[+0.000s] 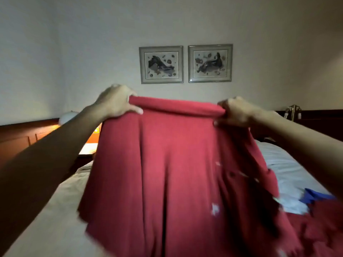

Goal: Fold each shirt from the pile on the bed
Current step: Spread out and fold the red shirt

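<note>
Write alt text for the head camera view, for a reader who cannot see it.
Two bare hands, left hand and right hand, hold a red shirt up by its top edge so it hangs over a bed. Two framed pictures hang on the wall behind; a blue garment lies at right.

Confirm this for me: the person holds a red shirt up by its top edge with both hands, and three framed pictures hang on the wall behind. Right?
Not quite: the head view shows two framed pictures side by side on the wall, not three. The rest stands: the left hand and right hand grip the red shirt by its top edge.
</note>
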